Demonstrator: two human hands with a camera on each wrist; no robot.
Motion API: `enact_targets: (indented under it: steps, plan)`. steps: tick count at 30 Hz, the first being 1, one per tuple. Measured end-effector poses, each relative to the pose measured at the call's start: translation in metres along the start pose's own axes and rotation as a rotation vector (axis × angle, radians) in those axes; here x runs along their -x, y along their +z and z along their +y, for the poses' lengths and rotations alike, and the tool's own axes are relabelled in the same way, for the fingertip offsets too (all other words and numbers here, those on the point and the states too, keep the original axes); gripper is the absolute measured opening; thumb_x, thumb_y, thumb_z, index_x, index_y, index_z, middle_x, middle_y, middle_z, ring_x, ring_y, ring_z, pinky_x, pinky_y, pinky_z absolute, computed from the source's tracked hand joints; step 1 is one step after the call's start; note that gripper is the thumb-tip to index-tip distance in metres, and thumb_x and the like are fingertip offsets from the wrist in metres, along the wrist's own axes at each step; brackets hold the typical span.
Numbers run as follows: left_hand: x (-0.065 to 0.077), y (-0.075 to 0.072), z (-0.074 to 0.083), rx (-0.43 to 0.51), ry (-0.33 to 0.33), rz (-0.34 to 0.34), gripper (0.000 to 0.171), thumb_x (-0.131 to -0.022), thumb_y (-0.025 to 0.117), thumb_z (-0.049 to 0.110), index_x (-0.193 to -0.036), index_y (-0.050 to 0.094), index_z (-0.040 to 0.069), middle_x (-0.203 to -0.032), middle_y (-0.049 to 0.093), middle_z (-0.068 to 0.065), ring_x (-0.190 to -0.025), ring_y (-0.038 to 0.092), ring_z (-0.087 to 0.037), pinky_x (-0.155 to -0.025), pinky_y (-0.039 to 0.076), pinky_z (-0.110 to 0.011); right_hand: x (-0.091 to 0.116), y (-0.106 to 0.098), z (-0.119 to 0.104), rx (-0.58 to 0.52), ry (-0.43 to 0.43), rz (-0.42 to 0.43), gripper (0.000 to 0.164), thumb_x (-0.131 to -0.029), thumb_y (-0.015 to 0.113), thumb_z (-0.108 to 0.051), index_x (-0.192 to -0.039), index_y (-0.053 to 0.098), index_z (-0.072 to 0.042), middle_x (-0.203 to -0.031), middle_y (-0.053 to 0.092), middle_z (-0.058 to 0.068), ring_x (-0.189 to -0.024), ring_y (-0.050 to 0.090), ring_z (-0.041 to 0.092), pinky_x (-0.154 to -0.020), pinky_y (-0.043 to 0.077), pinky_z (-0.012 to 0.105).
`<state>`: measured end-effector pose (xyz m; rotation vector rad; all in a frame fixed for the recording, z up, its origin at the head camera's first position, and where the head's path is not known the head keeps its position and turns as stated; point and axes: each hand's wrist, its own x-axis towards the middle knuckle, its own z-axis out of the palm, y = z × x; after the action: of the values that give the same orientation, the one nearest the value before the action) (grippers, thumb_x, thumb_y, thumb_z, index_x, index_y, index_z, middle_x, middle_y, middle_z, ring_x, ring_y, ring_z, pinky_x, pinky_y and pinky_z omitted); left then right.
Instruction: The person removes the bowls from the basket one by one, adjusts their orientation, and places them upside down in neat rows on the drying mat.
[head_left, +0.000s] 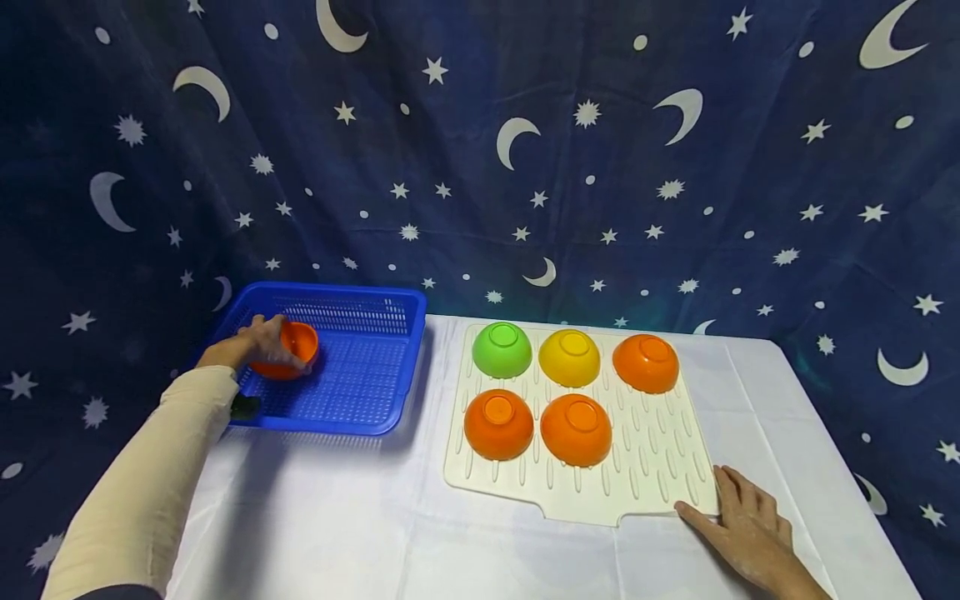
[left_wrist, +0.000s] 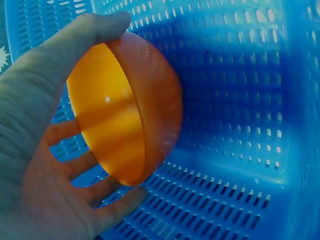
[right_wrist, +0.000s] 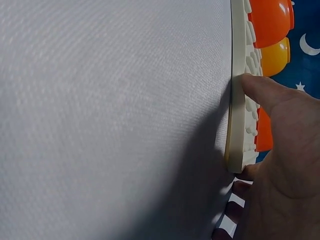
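Inside the blue basket [head_left: 341, 367], my left hand [head_left: 266, 342] grips an orange bowl [left_wrist: 155, 105]. The bowl is tipped, so its brighter hollow shows in the left wrist view. My thumb lies at its upper rim and the other fingers spread along the opposite side. My right hand [head_left: 750, 529] rests at the near right corner of a cream drying mat [head_left: 652, 467]. Its thumb touches the mat's front edge, and the forefinger lies against the right edge. In the right wrist view the thumb [right_wrist: 260, 87] sits on the mat's side.
Upside down on the mat stand a green bowl [head_left: 502, 350], a yellow bowl [head_left: 570, 358] and several orange bowls [head_left: 498, 425]. A white cloth [head_left: 510, 558] covers the table. Behind it hangs a dark blue curtain [head_left: 480, 167] with moons and stars.
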<state>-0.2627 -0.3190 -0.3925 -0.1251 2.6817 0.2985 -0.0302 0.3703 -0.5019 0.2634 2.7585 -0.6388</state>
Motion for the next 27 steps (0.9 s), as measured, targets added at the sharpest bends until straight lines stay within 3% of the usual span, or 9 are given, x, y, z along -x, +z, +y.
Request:
enact_targets:
  steps: [6, 14, 19, 27]
  plan:
    - [0.006, -0.001, 0.003, -0.028, 0.042, 0.070, 0.109, -0.073, 0.087, 0.049, -0.142, 0.031, -0.013, -0.122, 0.034, -0.041, -0.113, 0.038, -0.061, -0.095, 0.040, -0.071, 0.001, 0.000, 0.001, 0.007, -0.014, 0.022, 0.108, -0.093, 0.053, -0.070, -0.153, 0.015, 0.010, -0.150, 0.009, 0.038, -0.129, 0.009, 0.065, -0.093, 0.015, 0.078]
    - [0.022, 0.000, 0.018, -0.004, 0.173, 0.181, 0.118, -0.071, 0.086, 0.057, -0.144, 0.032, -0.018, -0.127, 0.037, -0.038, -0.114, 0.036, -0.058, -0.093, 0.041, -0.072, 0.003, 0.001, 0.002, 0.000, -0.030, 0.043, 0.106, -0.093, 0.053, -0.069, -0.153, 0.016, 0.010, -0.150, 0.010, 0.038, -0.129, 0.009, 0.064, -0.094, 0.014, 0.077]
    - [0.031, 0.010, 0.030, 0.056, 0.243, 0.293, 0.119, -0.070, 0.087, 0.056, -0.148, 0.031, -0.015, -0.135, 0.031, -0.039, -0.116, 0.033, -0.057, -0.091, 0.043, -0.072, 0.005, 0.001, 0.002, 0.001, -0.037, 0.050, 0.105, -0.094, 0.053, -0.069, -0.153, 0.016, 0.010, -0.150, 0.011, 0.037, -0.129, 0.010, 0.064, -0.093, 0.015, 0.076]
    - [0.048, 0.026, 0.046, 0.094, 0.323, 0.403, 0.115, -0.068, 0.090, 0.051, -0.148, 0.036, -0.012, -0.136, 0.033, -0.035, -0.115, 0.033, -0.053, -0.087, 0.046, -0.069, 0.005, 0.002, 0.000, -0.001, -0.031, 0.039, 0.106, -0.094, 0.053, -0.069, -0.153, 0.016, 0.010, -0.149, 0.009, 0.039, -0.129, 0.008, 0.065, -0.095, 0.012, 0.077]
